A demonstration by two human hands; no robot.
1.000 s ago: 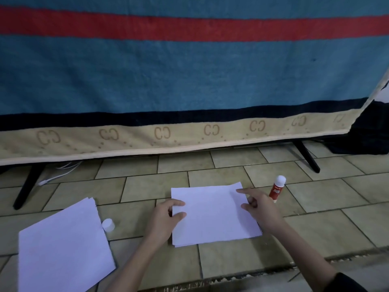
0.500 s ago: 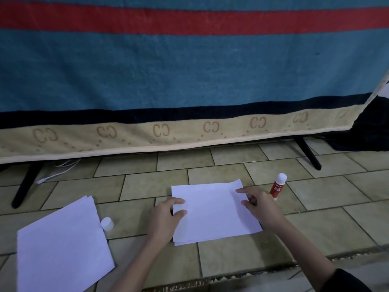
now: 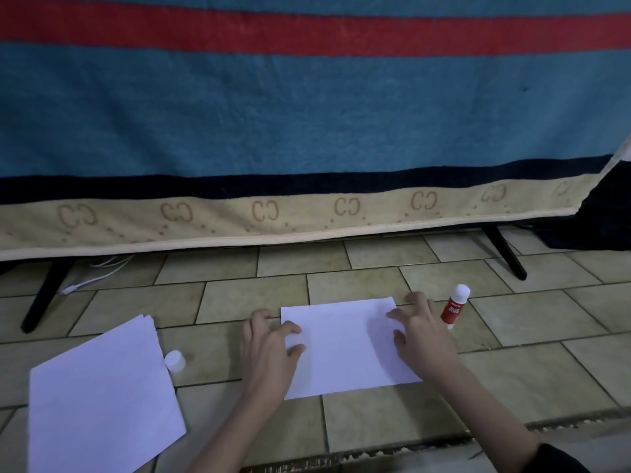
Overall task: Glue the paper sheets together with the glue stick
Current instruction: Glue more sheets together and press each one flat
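Tiled floor (image 3: 375, 288) carries white paper sheets (image 3: 345, 349); left hand (image 3: 269, 349) and right hand (image 3: 421, 332) press flat, fingers spread, before a hanging striped blanket (image 3: 307, 114).

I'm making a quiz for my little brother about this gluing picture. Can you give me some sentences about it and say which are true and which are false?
1. Both hands rest on the paper sheets. True: the left hand and right hand press on them.
2. The glue stick lies flat. False: it stands upright beside the right hand.
3. The white cap is on the glue stick. False: it sits on the tiled floor beside the spare paper stack.
4. The spare paper stack is left of the hands. True.
5. A hand holds the glue stick. False: neither does.
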